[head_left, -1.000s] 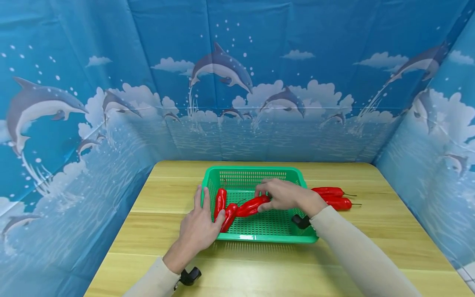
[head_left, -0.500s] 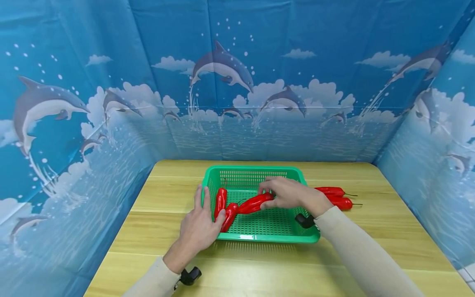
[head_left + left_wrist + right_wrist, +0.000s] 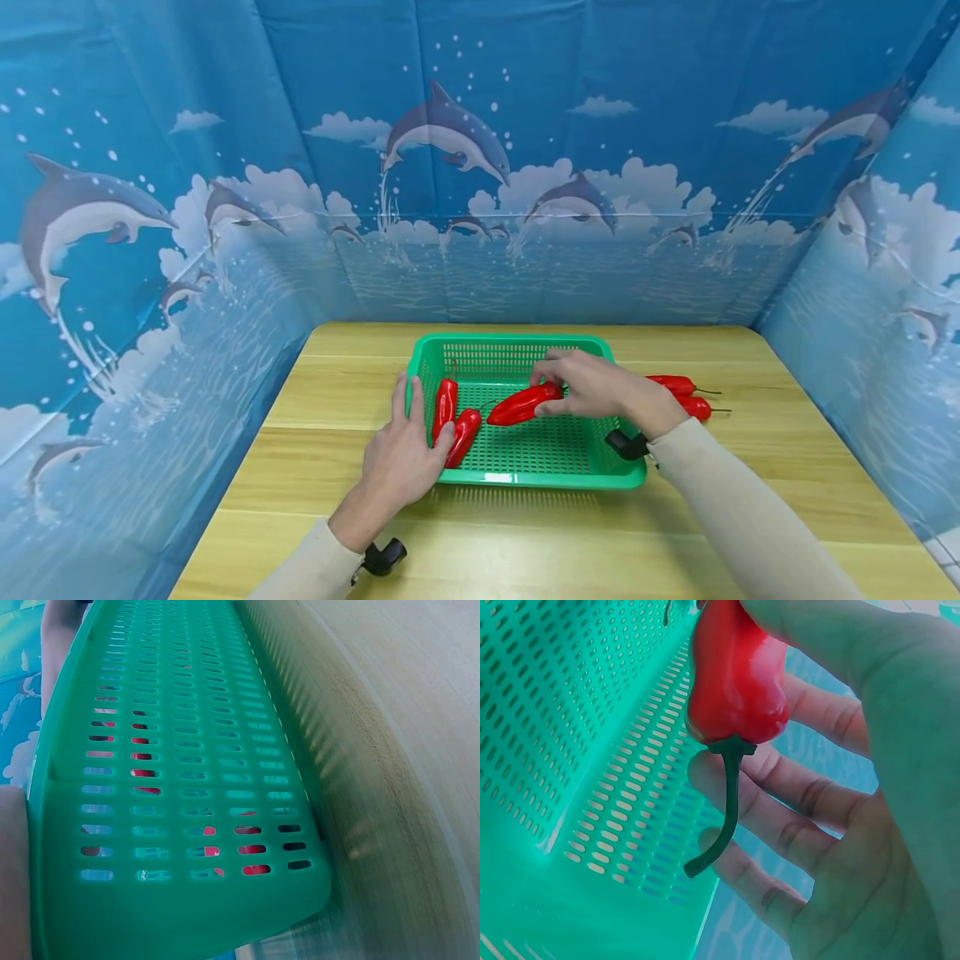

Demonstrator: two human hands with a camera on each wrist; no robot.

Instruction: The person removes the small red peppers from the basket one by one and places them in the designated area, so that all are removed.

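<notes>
Inside the green plastic basket (image 3: 517, 480), my right hand (image 3: 588, 387) pinches a red chili pepper (image 3: 517, 408) near its stem end. The right wrist view shows the dark green stem of this pepper (image 3: 735, 697) hanging past my fingers. My left hand (image 3: 405, 454) rests at the basket's front left corner, its fingers stretched along the left rim and its thumb over the inside. Beside that hand, a red pepper (image 3: 446, 404) lies along the left wall and another pepper (image 3: 465, 435) leans toward the front corner. In the left wrist view the basket wall (image 3: 187, 900) fills most of the picture.
Two more red peppers (image 3: 697, 407) lie on the wooden table (image 3: 525, 550) right of the basket, partly hidden behind my right wrist. A blue dolphin-print curtain (image 3: 480, 283) closes off the back and both sides.
My right hand has moved right and slightly back with its pepper, whose tip has come away from the pepper at the front left corner. My left hand has stayed in place.
</notes>
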